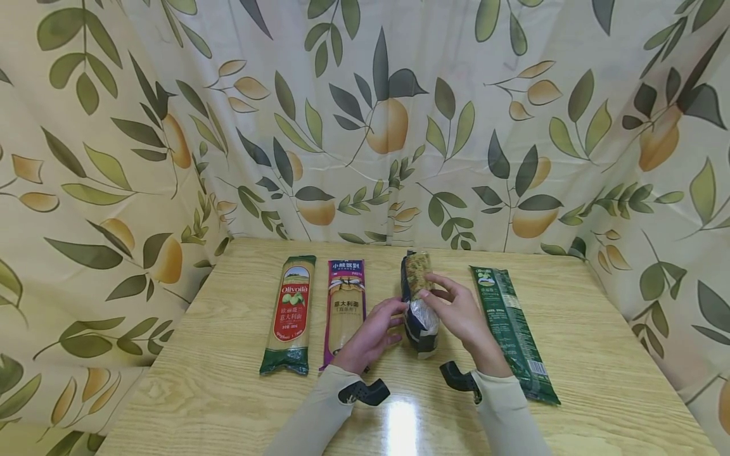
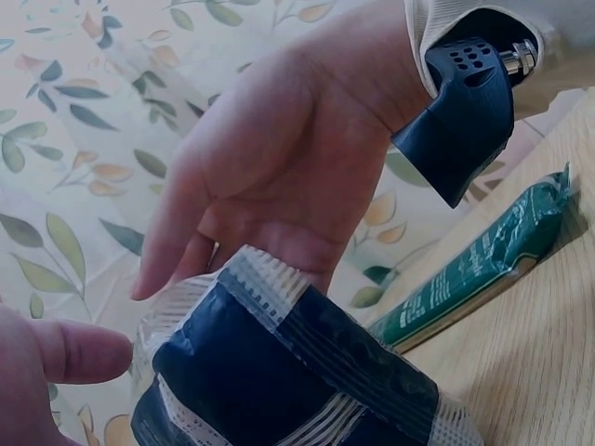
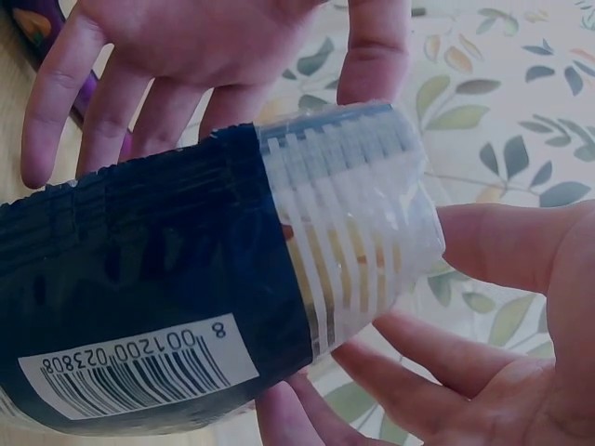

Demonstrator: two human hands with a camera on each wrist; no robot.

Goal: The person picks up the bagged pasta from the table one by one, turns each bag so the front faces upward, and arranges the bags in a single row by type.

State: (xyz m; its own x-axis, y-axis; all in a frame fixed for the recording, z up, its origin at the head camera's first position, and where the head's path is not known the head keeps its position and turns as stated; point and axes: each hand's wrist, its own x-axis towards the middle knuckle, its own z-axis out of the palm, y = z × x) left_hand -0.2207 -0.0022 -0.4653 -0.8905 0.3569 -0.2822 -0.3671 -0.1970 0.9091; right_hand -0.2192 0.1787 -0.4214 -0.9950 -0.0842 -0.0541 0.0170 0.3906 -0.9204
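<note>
A dark blue packet [image 1: 422, 323] with white stripes stands between my hands in the head view. Brownish contents show through a clear part of its upper end. My right hand [image 1: 459, 310] holds that end from the right; in the right wrist view the thumb [image 3: 502, 243] is on one side, with fingers curled underneath. At the packet's left side is my left hand [image 1: 372, 332], its fingers mostly straight and right at the wrapper. The right wrist view shows a barcode [image 3: 139, 367] on the packet.
Left of my hands lie a red-labelled spaghetti pack [image 1: 292, 310] and a purple pasta pack [image 1: 346, 304]. A green spaghetti pack [image 1: 513, 329] lies to the right. All rest on the wooden table [image 1: 199, 392], with a patterned curtain [image 1: 365, 190] behind.
</note>
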